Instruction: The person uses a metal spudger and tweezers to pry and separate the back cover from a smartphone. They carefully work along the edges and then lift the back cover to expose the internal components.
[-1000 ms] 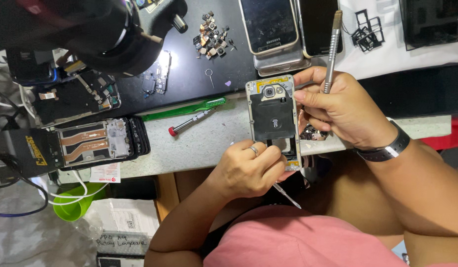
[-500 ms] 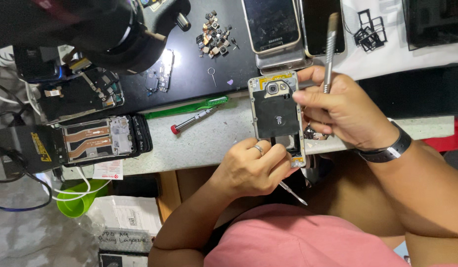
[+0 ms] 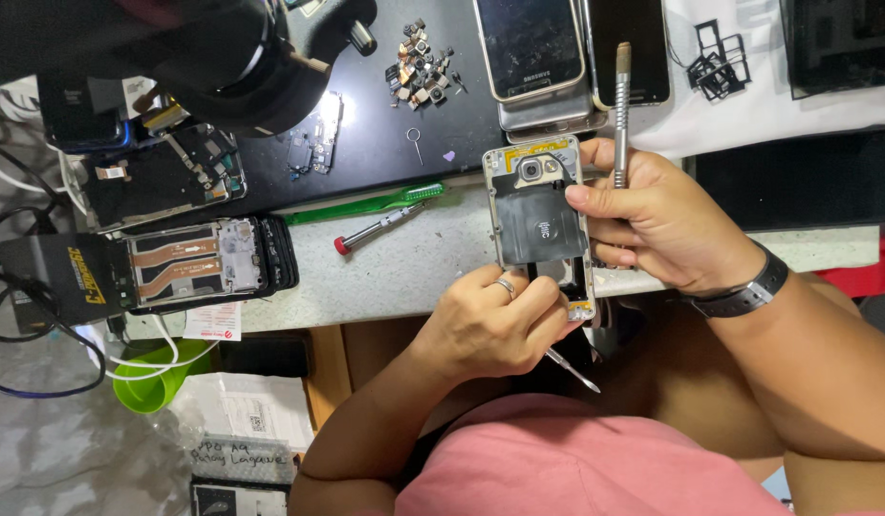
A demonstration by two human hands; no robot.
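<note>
My right hand point(image 3: 667, 225), with a dark watch on its wrist, grips an opened phone point(image 3: 541, 225) by its right side; the back cover is off, showing the camera and a black inner plate. A slim metal rod tool point(image 3: 621, 110) stands upright between that hand's fingers. My left hand point(image 3: 490, 325), with a ring on one finger, is closed on a thin metal pick point(image 3: 572, 368). It rests against the near end of the phone, and the pick's working tip is hidden by the fingers.
A grey bench point(image 3: 414, 263) carries a red-tipped screwdriver point(image 3: 376, 229), a green toothbrush point(image 3: 366, 204), a dismantled phone frame point(image 3: 208, 263) and another opened device point(image 3: 165, 177). On the black mat point(image 3: 385, 134) lie small loose parts point(image 3: 419, 62) and stacked phones point(image 3: 533, 57). Cables and a green bowl point(image 3: 156, 377) are at the left.
My left hand has shifted slightly at the near end of the phone. The right hand keeps the phone and rod tool nearly still.
</note>
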